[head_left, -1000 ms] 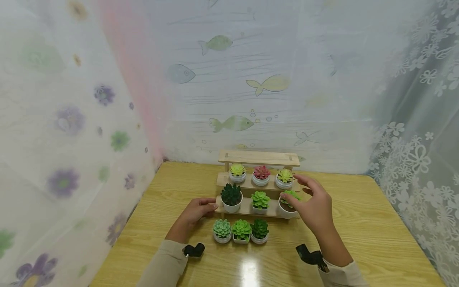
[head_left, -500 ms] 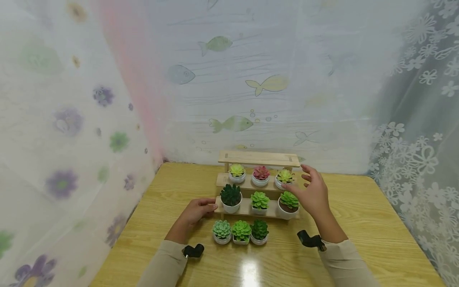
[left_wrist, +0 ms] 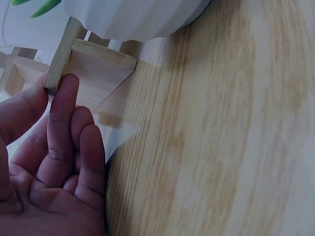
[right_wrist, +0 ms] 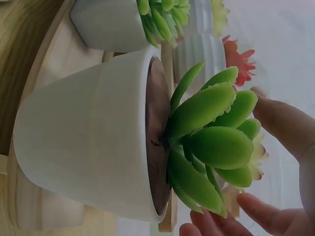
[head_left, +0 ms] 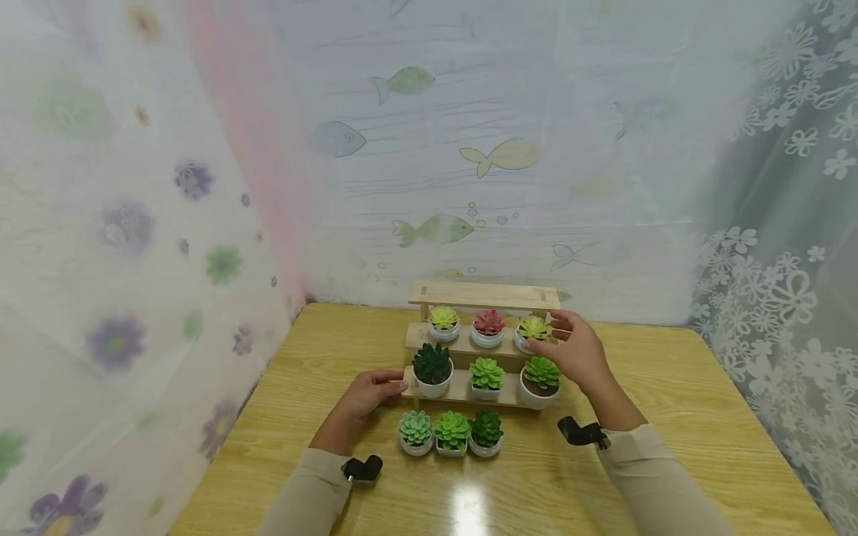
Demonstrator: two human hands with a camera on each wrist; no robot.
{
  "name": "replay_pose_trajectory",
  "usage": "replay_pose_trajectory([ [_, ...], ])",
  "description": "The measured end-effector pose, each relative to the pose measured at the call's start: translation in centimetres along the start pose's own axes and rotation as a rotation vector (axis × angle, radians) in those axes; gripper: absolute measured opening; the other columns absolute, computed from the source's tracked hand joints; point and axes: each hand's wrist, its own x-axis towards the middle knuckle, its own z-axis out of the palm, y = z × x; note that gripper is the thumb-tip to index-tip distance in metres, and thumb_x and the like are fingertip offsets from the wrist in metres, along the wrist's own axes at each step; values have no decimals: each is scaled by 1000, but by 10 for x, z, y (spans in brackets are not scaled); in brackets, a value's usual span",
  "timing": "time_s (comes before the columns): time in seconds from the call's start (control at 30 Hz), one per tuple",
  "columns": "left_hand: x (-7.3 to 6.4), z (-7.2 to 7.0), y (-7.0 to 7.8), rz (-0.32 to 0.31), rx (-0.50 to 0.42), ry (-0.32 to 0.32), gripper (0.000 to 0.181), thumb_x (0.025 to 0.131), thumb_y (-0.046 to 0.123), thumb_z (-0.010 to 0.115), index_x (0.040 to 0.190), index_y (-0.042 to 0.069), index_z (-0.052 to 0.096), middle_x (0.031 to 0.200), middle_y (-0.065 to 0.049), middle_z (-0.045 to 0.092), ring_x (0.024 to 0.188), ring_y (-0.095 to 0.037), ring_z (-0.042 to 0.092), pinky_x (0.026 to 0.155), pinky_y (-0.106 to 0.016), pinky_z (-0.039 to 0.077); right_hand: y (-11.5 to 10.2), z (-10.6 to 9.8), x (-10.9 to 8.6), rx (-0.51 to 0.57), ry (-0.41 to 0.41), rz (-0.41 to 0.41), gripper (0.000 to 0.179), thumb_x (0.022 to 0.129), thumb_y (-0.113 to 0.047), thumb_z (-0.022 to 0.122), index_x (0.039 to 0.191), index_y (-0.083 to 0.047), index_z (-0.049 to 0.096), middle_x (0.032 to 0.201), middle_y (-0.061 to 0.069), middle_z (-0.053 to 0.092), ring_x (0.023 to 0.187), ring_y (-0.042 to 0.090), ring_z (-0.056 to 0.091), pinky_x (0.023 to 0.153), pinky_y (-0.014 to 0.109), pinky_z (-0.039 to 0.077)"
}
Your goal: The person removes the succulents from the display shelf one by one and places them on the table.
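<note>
In the head view a wooden tiered plant stand (head_left: 482, 293) stands on the table. My left hand (head_left: 365, 394) pinches the left end of its lowest board (left_wrist: 61, 59) between thumb and forefinger. At the right end of the middle board sits a yellow-green succulent in a white pot (head_left: 532, 327). My right hand (head_left: 576, 353) is around that pot, thumb across its front and fingers at its right side; I cannot tell whether they grip it. A green succulent in a larger white pot (right_wrist: 88, 132) stands below, hiding the yellow pot in the right wrist view.
A red succulent (head_left: 488, 327) and another yellow one (head_left: 444, 321) share the middle board. Dark green (head_left: 432, 368) and bright green (head_left: 485, 376) succulents stand on the lowest board. Three more potted succulents (head_left: 451, 433) line the table (head_left: 322, 335) in front. Patterned curtains surround it.
My right hand has moved back from over the lower right green succulent to the yellow-green one behind it, its fingers now closer to that pot. The left hand has stayed on the stand.
</note>
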Motion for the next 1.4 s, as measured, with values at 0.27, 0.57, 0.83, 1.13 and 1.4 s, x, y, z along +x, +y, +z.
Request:
replay_pose_trajectory([
  [0.27,-1,0,-1,-2,5,9,40,97,25,74,131,4,72,109,-6,77,95,-18,71,88,-39,58,-2,0,7,-17,-56,27,95,86,-46,84,159,-8,37,157,21,43,141,44,46,105,59,49],
  [0.57,-2,1,-1,-1,3,17,40,97,25,75,131,4,72,107,-5,77,96,-19,71,89,-40,58,-3,3,9,-71,-76,10,90,87,-37,84,157,-3,40,155,23,46,137,45,49,103,58,51],
  [0.83,-1,0,-3,-3,4,7,41,96,27,75,131,4,72,107,-6,77,95,-18,70,87,-37,58,-4,2,10,-120,-64,12,85,87,-38,84,154,-1,46,147,27,53,132,45,55,98,55,55],
  [1.13,1,-1,-4,-3,16,-4,42,96,29,75,131,6,72,110,-6,77,96,-17,70,87,-35,57,-3,-1,13,-146,-61,-13,81,87,-38,84,150,0,50,142,27,58,127,44,60,94,53,57],
  [1.4,-1,-1,-2,6,33,3,42,97,28,75,132,5,71,111,-7,77,97,-17,70,88,-36,57,-7,-5,9,-137,-54,-37,77,88,-35,83,151,-3,51,140,25,61,126,42,61,93,53,57],
])
